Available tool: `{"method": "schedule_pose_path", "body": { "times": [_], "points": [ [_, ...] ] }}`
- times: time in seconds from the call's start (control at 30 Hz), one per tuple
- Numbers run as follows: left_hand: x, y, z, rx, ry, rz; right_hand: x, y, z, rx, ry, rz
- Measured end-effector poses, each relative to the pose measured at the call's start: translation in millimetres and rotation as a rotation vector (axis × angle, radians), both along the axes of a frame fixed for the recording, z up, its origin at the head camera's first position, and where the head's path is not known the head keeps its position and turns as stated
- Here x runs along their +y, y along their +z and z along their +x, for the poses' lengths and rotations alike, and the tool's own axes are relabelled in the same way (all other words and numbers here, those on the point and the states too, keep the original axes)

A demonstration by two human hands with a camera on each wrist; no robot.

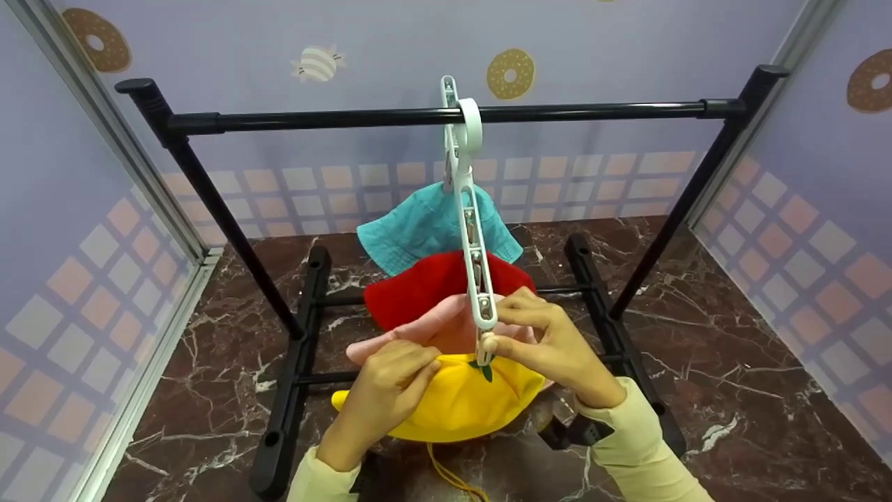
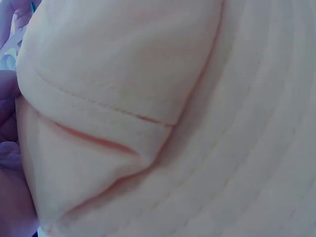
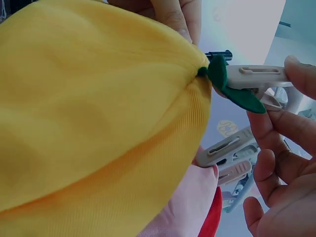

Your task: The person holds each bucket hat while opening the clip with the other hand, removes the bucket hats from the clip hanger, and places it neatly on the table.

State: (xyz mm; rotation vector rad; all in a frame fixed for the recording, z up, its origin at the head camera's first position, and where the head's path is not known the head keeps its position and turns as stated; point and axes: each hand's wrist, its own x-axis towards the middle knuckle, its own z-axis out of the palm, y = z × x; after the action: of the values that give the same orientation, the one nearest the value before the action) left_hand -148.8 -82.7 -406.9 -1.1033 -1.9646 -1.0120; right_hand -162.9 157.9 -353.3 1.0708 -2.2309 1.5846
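A yellow hat (image 1: 470,404) with a green leaf (image 3: 237,91) at its crown hangs at the near end of a white clip hanger (image 1: 474,258). My left hand (image 1: 390,390) pinches the hat's upper edge beside the leaf. My right hand (image 1: 557,341) pinches the front clip (image 3: 259,76) between thumb and index finger; the clip's tip is at the leaf. Behind the yellow hat are a pink hat (image 1: 418,324), a red hat (image 1: 404,289) and a turquoise hat (image 1: 411,226). Washed-out stitched fabric (image 2: 123,59) fills most of the left wrist view.
The hanger's hook loops over the bar (image 1: 334,120) of a black rack, with slanted posts and floor feet (image 1: 282,418) on both sides. A yellow cord (image 1: 449,474) dangles below the hat. Patterned panels (image 1: 230,70) enclose the dark marbled surface (image 1: 752,390).
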Motion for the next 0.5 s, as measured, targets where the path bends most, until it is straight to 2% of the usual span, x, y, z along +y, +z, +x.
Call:
{"method": "schedule_pose_path", "body": {
  "times": [0.2,0.37,0.5],
  "points": [
    [-5.0,2.4,-0.7,0.003,-0.011,-0.009,-2.4,-2.1,-1.8,0.002,0.002,0.000],
    [-6.8,3.2,-0.9,0.041,-0.015,-0.010,-4.3,-4.0,-3.4,0.006,0.008,-0.016],
    [-9.7,2.0,-0.2,0.029,-0.006,-0.017,-6.4,-6.4,-5.1,-0.001,-0.001,-0.020]
  ]
}}
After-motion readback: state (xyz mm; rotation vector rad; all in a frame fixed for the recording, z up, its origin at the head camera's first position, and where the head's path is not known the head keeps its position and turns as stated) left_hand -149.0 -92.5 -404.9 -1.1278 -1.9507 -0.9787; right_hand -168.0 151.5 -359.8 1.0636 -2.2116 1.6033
